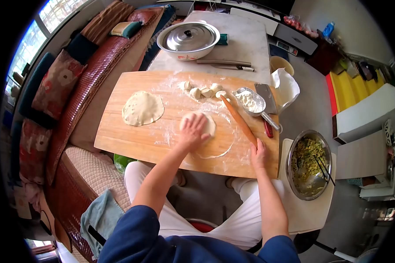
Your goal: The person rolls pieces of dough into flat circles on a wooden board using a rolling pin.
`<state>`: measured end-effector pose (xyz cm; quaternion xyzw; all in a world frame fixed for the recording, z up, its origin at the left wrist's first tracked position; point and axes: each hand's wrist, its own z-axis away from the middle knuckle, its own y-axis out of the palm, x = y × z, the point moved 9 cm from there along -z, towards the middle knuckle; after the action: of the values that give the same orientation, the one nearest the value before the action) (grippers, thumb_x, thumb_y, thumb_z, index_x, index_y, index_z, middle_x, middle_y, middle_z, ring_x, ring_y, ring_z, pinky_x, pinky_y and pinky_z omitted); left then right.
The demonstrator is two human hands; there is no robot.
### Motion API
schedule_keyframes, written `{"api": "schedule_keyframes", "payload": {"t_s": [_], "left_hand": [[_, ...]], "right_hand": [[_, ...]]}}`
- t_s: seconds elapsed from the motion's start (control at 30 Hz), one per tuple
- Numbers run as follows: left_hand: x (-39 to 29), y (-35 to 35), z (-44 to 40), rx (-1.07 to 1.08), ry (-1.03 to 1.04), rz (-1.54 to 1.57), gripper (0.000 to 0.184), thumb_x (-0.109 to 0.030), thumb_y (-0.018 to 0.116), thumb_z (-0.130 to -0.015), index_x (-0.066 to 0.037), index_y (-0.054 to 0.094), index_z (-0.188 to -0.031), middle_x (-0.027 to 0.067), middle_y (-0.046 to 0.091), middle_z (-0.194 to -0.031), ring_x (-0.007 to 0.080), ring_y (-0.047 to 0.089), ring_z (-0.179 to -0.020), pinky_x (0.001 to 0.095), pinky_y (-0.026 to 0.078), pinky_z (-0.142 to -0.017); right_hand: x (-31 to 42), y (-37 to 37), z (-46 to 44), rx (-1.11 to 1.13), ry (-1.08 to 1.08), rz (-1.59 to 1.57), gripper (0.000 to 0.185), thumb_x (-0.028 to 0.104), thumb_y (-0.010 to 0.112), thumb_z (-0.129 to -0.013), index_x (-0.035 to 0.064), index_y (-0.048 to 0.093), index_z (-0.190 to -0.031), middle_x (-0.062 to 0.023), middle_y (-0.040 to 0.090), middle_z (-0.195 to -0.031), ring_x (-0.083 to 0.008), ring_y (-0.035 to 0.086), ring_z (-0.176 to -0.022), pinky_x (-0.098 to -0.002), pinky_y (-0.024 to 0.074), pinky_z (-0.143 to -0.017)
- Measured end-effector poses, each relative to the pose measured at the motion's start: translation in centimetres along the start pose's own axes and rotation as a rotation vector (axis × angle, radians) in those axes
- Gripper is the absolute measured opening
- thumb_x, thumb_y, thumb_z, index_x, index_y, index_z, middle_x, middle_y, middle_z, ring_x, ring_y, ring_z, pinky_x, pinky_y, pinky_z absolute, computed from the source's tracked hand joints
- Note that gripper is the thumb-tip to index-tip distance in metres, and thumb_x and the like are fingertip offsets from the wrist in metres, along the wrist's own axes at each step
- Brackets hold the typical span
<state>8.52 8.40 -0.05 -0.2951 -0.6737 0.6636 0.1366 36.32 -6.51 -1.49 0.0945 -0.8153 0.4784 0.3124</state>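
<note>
The left hand [191,134] lies palm-down on a small dough round [210,126] at the middle of the wooden board [114,139], its fingers a little apart and pointing toward the far side, the thumb set out to the right. The dough is beneath the fingers and palm, and its edge shows beyond the fingertips and, more widely, to the right of the hand. The right hand [259,154], at the board's near right part, is closed around the near end of a rolling pin [239,119]; how its hidden fingers wrap underneath cannot be told. The pin slants away to the far left, its far end at the rightmost of several dough pieces [195,93], though whether the two touch is unclear. A larger flat round [142,108] lies well apart to the left of the left hand. A curved trace of flour [226,152] marks the board between the hands. Farther right, a metal scoop [250,101] holds flour beside a broad-bladed cleaver [266,97]. Right of the board stands a steel bowl [291,175] of chopped filling [309,153], with dark chopsticks [324,168] resting in it.
</note>
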Motion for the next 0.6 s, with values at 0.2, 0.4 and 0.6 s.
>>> {"api": "schedule_keyframes", "payload": {"t_s": [0.2, 0.4, 0.6], "left_hand": [[0.0, -3.4, 2.7, -0.092, 0.146, 0.185, 0.075, -0.035, 0.069, -0.086, -0.014, 0.039, -0.151, 0.0076, 0.030, -0.162, 0.0323, 0.023, -0.150, 0.0498, 0.018, -0.122], [2.0, -3.2, 12.4, -0.169, -0.092, 0.232, 0.081, -0.021, 0.074, -0.082, -0.008, 0.035, -0.152, 0.0124, 0.032, -0.160, 0.0351, 0.023, -0.150, 0.0509, 0.019, -0.122], [4.4, -3.2, 8.1, -0.128, -0.205, 0.174, 0.077, -0.038, 0.065, -0.090, -0.006, 0.033, -0.152, 0.0150, 0.030, -0.160, 0.0370, 0.023, -0.149, 0.0525, 0.021, -0.120]], "right_hand": [[0.8, 0.2, -0.5, 0.169, -0.142, -0.098, 0.039, 0.023, 0.073, -0.085, 0.0009, 0.065, -0.116, -0.0187, 0.067, -0.112, -0.0382, 0.062, -0.105, -0.0452, 0.0495, -0.090], [9.7, 1.0, 0.7, 0.532, -0.466, -0.006, 0.035, 0.024, 0.075, -0.081, 0.0126, 0.067, -0.113, -0.0093, 0.065, -0.100, -0.0301, 0.059, -0.101, -0.0432, 0.0461, -0.090], [12.3, 6.9, -5.6, 0.358, -0.516, 0.145, 0.035, 0.023, 0.070, -0.088, 0.0216, 0.067, -0.123, -0.0044, 0.060, -0.126, -0.0260, 0.051, -0.122, -0.0454, 0.0348, -0.108]]}}
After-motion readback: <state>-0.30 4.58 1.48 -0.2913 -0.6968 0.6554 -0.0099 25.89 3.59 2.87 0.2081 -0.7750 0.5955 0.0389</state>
